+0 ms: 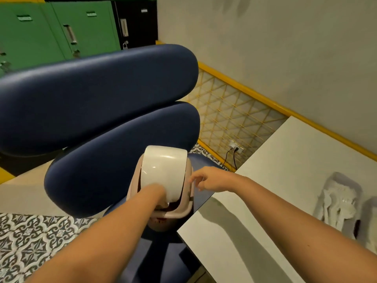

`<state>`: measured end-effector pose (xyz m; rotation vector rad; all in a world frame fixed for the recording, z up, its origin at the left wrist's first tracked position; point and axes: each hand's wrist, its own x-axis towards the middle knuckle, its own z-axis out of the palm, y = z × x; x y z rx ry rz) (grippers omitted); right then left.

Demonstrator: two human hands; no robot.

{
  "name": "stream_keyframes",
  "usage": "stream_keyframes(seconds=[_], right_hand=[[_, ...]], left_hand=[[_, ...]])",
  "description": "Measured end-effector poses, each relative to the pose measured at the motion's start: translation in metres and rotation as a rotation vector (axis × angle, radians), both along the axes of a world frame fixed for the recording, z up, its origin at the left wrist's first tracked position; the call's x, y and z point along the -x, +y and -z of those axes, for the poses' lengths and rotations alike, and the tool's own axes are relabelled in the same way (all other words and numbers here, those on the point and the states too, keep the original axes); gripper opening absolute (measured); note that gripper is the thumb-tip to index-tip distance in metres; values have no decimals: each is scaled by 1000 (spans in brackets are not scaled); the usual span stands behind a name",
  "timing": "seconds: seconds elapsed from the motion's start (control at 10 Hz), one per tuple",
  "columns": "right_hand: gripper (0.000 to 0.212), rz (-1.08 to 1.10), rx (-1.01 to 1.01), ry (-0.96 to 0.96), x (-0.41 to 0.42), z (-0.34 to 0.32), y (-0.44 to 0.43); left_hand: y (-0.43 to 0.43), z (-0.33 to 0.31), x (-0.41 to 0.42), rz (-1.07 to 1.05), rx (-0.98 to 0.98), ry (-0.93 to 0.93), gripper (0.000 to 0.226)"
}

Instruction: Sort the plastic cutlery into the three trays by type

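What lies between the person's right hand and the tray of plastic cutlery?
Only bare white table between the right hand and the tray, seen in the head view.

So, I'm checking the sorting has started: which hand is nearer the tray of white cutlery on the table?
Right. The right hand is at the rim of the pink bin, left of the tray; the left hand is farther left, pushed under its white lid.

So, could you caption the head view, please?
Left hand reaches into a lidded bin on a chair; cutlery trays wait on table.
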<state>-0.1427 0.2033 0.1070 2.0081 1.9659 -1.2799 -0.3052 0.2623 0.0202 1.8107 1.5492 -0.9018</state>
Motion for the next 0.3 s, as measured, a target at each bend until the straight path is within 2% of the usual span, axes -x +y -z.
stream_keyframes(seconds=[0.1,0.2,0.3], right_hand=[[40,56,-4,-32,-19,-8,-11],[40,110,35,-57,-37,-18,-26],[38,173,53,-67,-55,-25,-44]], left_hand=[[1,-21,-5,129,-2,46,46],[-4,-48,-14,136,-70,52,47],[-13,-79,-36,88,-253,-16,35]])
